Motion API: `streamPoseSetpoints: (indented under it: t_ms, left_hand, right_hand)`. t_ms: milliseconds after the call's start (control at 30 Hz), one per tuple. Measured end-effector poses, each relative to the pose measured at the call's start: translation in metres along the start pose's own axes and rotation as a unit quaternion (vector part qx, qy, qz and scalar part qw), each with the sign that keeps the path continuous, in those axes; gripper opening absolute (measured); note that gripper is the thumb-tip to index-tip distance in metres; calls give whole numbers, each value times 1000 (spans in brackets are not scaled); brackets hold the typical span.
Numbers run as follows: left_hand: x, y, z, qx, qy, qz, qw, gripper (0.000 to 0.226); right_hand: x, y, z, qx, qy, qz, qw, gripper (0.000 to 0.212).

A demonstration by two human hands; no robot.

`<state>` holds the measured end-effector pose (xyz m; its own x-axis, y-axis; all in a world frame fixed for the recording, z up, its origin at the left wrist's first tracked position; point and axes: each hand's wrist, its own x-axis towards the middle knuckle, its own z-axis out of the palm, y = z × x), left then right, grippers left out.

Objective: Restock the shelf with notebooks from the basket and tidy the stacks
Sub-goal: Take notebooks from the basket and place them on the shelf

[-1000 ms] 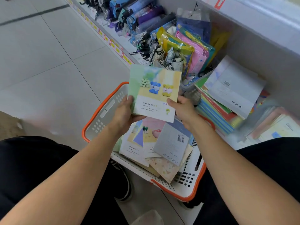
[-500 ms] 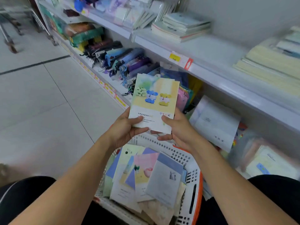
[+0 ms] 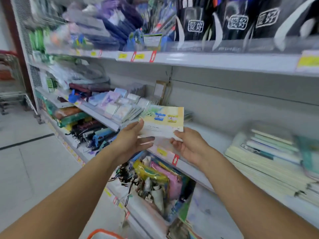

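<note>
A notebook (image 3: pixel 164 120) with a yellow-green cover and small cartoon animals is held flat and level over the middle shelf (image 3: pixel 198 135). My left hand (image 3: pixel 133 138) grips its near left corner with the thumb on top. My right hand (image 3: pixel 188 144) pinches its near right corner. Only the orange rim of the basket (image 3: pixel 105 234) shows at the bottom edge; its contents are out of view. A stack of pale notebooks (image 3: pixel 269 152) lies on the same shelf to the right.
Small pastel notepads (image 3: pixel 117 104) fill the shelf left of the notebook. Black hanging packs (image 3: pixel 233 19) line the upper shelf. Coloured pouches (image 3: pixel 155 178) and folded umbrellas (image 3: pixel 93 133) crowd the lower shelf. A trolley (image 3: pixel 10 94) stands at far left on the tiled floor.
Both hands have raised the notebook from above the basket up to the middle shelf and tipped it flat. The view has swung upward, so the basket has dropped almost out of sight.
</note>
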<state>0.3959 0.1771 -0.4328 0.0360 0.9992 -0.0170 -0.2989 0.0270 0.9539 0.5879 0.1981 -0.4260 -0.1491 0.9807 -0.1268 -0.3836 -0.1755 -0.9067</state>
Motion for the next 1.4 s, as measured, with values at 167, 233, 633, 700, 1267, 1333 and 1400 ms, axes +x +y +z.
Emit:
streamPoseSetpoints:
  t_ms: [167, 233, 633, 700, 1267, 1333, 1400]
  left_hand:
    - [35, 9, -6, 71, 41, -23, 996, 31]
    - [46, 7, -13, 90, 47, -24, 995, 27]
    - [84, -8, -36, 105, 80, 0, 991, 17]
    - [81, -11, -37, 107, 86, -1, 991, 17]
    - [-108, -250, -79, 105, 170, -240, 950, 13]
    - [-150, -295, -90, 105, 200, -289, 930, 11]
    - [-181, -329, -103, 151, 220, -323, 908, 10]
  right_hand:
    - [101, -22, 0, 95, 104, 12, 990, 39]
    - [135, -25, 1, 89, 120, 7, 989, 42]
    - [231, -13, -19, -404, 168, -36, 899, 25]
    - [229, -12, -20, -444, 170, -51, 878, 28]
    - [-57, 256, -49, -399, -80, -21, 913, 18]
    - [-82, 311, -88, -434, -26, 128, 891, 27]
    - [-104, 351, -123, -518, 44, 201, 830, 37]
